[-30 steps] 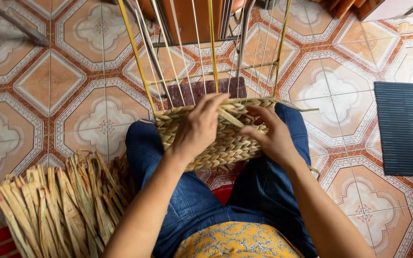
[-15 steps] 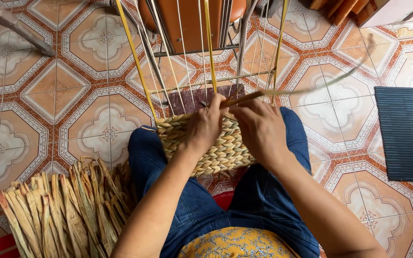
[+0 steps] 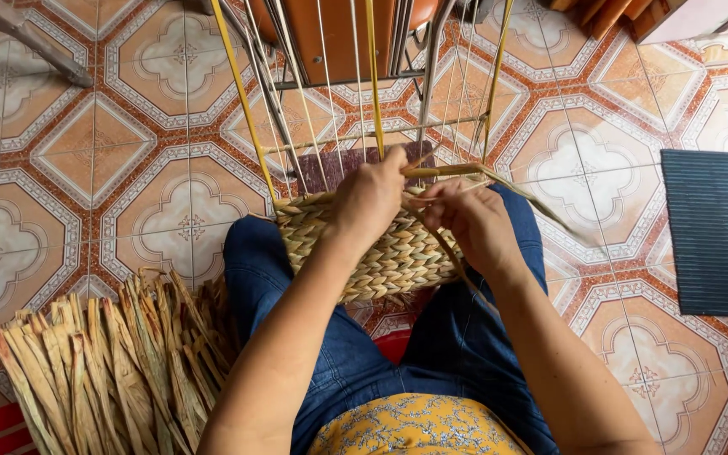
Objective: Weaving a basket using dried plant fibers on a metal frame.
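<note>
Patterned floor tiles (image 3: 69,160) under me, woven mat (image 3: 381,253) across my knees, pressed against the upright strings (image 3: 330,93) of the frame. My left hand (image 3: 372,198) presses down on the top row, its grip curled shut on the weave. My right hand (image 3: 465,223) pinches a straw strand (image 3: 444,171) just beside it. If that pinch slackens, I reckon the strand slides out and the row loosens. Half a second ago the strand's loose tail swept far out to the right; now it droops close by my right knee. Spare straw bundle (image 3: 103,371) sits at my left.
</note>
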